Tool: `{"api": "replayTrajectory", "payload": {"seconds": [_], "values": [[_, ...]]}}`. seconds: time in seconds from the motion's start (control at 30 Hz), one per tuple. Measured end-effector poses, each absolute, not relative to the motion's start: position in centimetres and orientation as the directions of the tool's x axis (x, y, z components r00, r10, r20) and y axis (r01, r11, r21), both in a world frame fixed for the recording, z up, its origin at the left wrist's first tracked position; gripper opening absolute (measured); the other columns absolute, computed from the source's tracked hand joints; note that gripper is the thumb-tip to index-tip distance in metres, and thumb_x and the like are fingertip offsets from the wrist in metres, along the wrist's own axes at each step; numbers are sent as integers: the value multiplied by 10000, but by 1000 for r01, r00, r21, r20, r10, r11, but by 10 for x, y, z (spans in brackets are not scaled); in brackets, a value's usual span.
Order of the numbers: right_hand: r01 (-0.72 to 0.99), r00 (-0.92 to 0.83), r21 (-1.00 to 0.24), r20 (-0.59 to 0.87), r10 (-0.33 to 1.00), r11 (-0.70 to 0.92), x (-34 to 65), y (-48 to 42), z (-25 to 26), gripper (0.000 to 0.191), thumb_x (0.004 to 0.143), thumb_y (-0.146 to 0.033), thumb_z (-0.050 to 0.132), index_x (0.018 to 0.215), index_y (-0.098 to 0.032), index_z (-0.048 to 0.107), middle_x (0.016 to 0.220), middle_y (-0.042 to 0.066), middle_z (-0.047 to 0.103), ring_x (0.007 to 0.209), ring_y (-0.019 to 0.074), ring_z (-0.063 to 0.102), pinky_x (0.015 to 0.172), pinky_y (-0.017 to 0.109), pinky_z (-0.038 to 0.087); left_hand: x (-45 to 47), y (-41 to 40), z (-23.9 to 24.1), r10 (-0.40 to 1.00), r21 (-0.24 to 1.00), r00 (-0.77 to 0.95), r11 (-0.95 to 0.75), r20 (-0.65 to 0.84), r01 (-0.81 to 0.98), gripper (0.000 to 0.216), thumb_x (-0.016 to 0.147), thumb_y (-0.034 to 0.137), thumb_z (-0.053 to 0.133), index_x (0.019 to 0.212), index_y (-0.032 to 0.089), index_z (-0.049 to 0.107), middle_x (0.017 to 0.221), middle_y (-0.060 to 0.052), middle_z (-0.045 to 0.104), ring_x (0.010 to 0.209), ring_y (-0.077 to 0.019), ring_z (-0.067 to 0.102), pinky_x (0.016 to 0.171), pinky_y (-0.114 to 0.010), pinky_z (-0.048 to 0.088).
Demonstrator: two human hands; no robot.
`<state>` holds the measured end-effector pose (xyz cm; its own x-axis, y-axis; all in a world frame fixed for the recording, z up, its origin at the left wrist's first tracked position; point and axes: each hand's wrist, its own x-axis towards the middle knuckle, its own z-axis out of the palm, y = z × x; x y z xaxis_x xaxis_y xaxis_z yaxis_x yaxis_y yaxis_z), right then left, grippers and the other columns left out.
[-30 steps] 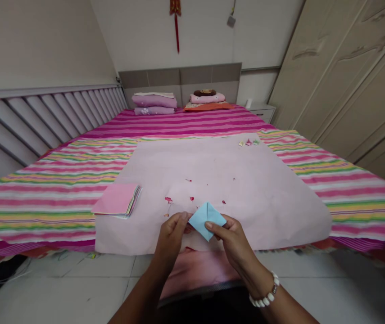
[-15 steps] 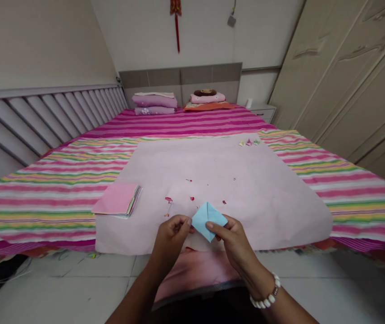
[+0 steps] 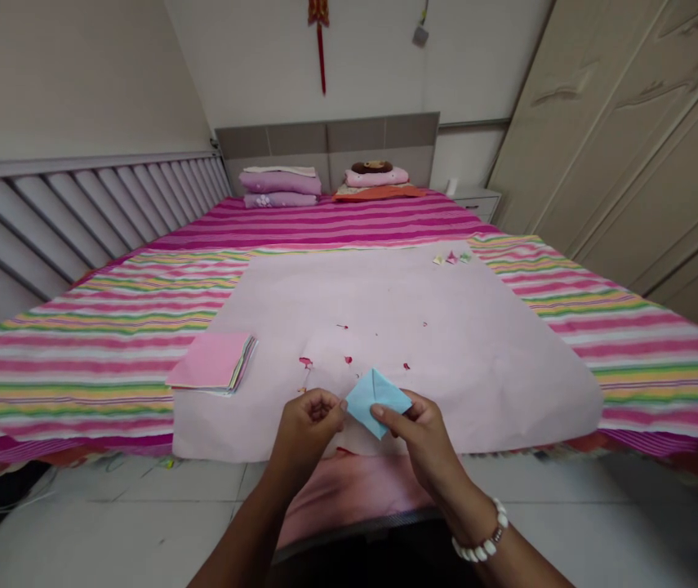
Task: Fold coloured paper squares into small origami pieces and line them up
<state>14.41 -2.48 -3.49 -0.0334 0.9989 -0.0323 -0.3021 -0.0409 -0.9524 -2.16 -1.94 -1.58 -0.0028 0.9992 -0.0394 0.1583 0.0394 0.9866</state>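
Observation:
A small light-blue square of folded origami paper [image 3: 362,400] is held up corner-first in front of me, with a crease running down from its top corner. My right hand [image 3: 422,429] grips its right side, the thumb lying on the front face and the fingers behind. At the left corner, my left hand [image 3: 308,425] is closed, its thumb and index fingertips pinched at the very edge of the paper. The other left fingers are curled in. Below both hands lies a large pale pink sheet [image 3: 446,327] with several torn spots showing red.
A stack of coloured paper [image 3: 214,362], pink on top, rests at the sheet's left edge. Three small folded paper pieces [image 3: 451,258] stand at its far right corner. The striped bed [image 3: 97,327] extends around, with folded bedding [image 3: 280,186] by the headboard [image 3: 379,139].
My left hand has shifted slightly left and down, its fingertips now at the paper's outer edge. The blue paper has tilted a little; my right hand keeps its grip.

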Motion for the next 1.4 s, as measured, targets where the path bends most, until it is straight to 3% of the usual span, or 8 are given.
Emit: {"api": "replayTrajectory", "payload": {"seconds": [0.2, 0.3, 0.4, 0.53, 0.63, 1.0, 1.23, 1.4], "values": [[-333, -19, -940, -75, 997, -77, 145, -24, -37, 242, 634, -294, 758, 565, -160, 567, 507, -51, 463, 504, 90, 363, 481, 221, 287, -24, -17, -19, 993, 990, -19, 121, -120, 67, 191, 742, 294, 568, 633, 150, 629, 607, -16, 637, 570, -120, 559, 560, -223, 427], [-349, -30, -931, -101, 994, -105, 144, -24, -38, 229, 630, -303, 759, 580, -158, 590, 516, -43, 484, 510, 96, 372, 485, 225, 289, -21, -19, -21, 997, 994, -27, 73, -76, -83, 157, 744, 306, 620, 820, 169, 628, 924, -63, 691, 836, -174, 638, 708, -264, 489], [-353, -59, -928, -103, 993, -118, 143, -24, -38, 206, 632, -306, 762, 608, -156, 623, 526, -39, 498, 509, 96, 365, 485, 226, 283, -17, -23, -21, 990, 985, 122, -47, 68, -165, 296, 659, 225, 740, 918, 207, 597, 1138, -75, 634, 986, -212, 618, 787, -306, 503], [-348, -110, -930, -82, 991, -116, 142, -25, -40, 187, 631, -297, 763, 615, -154, 643, 523, -40, 490, 503, 96, 359, 478, 227, 278, -14, -25, -17, 937, 971, 290, -227, 195, 81, 148, 733, 182, 695, 879, 203, 701, 933, -57, 662, 891, -192, 611, 789, -300, 484], [-332, -147, -936, -69, 987, -115, 144, -25, -42, 185, 649, -300, 755, 618, -155, 645, 521, -43, 480, 502, 95, 354, 484, 228, 278, -15, -25, -16, 930, 940, 303, -277, 209, 201, 183, 757, 190, 679, 928, 221, 736, 842, -42, 649, 814, -178, 600, 743, -287, 475], [-203, -192, -978, 1, 981, -39, 148, -27, -36, 230, 698, -367, 730, 627, -160, 659, 515, -43, 469, 500, 97, 365, 484, 232, 277, -18, -26, -15, 949, 947, 253, -241, 185, 212, 249, 737, 222, 700, 984, 234, 729, 821, -27, 636, 753, -157, 590, 657, -248, 479], [-266, -190, -964, 28, 981, -24, 151, -25, -34, 225, 711, -350, 723, 606, -173, 633, 549, -41, 451, 528, 102, 364, 498, 232, 288, -17, -27, -13, 967, 946, 185, -219, 177, 238, 233, 712, 219, 713, 943, 215, 734, 828, -37, 679, 741, -167, 607, 678, -267, 489], [-227, -197, -974, 70, 978, 24, 152, -26, -26, 208, 731, -357, 707, 624, -181, 679, 587, -22, 493, 552, 113, 398, 511, 237, 326, -19, -25, -18, 955, 916, 157, -286, 250, 282, 184, 726, 252, 711, 904, 221, 746, 745, -19, 653, 717, -162, 594, 653, -262, 470]]}}
